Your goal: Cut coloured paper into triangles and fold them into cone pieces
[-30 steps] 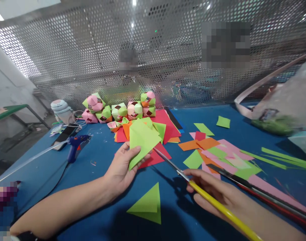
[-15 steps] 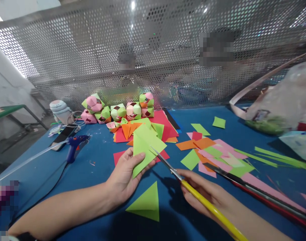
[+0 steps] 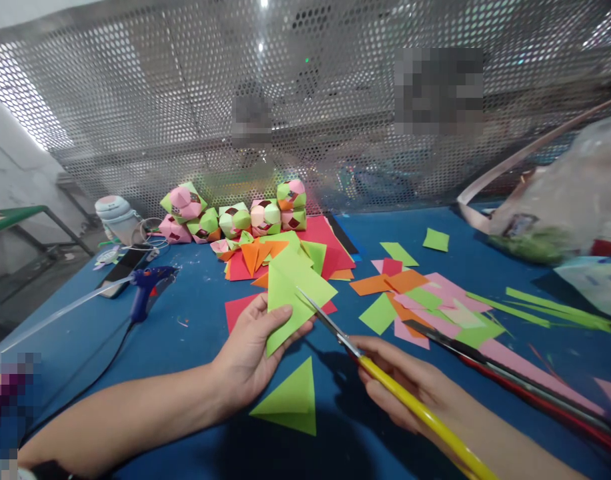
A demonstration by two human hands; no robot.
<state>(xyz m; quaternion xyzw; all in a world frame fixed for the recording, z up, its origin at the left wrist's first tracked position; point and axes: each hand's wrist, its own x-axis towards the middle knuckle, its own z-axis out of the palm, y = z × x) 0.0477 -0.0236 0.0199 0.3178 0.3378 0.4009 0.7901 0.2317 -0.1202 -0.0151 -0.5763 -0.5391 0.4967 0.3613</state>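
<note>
Between thumb and fingers my left hand (image 3: pixel 258 347) pinches a sheet of light green paper (image 3: pixel 295 290), raised above the table. My right hand (image 3: pixel 395 380) is closed around scissors with a long yellow handle (image 3: pixel 410 403). The metal blades (image 3: pixel 323 317) reach to the lower right part of the green sheet, their tips over its face; whether they have cut into it I cannot tell. Below, a folded green paper triangle (image 3: pixel 293 400) lies on the blue table. Beyond the sheet are folded orange paper pieces (image 3: pixel 255 257) on red paper (image 3: pixel 330 247).
Several folded paper balls (image 3: pixel 235 220) line the back by a perforated metal screen (image 3: pixel 335 133). On the left are a blue glue gun (image 3: pixel 148 287), a phone (image 3: pixel 123 270) and a bottle (image 3: pixel 116 217). Paper scraps (image 3: pixel 425 300), a red-and-black tool (image 3: pixel 510 373) and a plastic bag (image 3: pixel 560 193) occupy the right.
The green sheet has shifted slightly right and turned a little against the scissor blades. Both hands keep their grips; the whole view has moved slightly.
</note>
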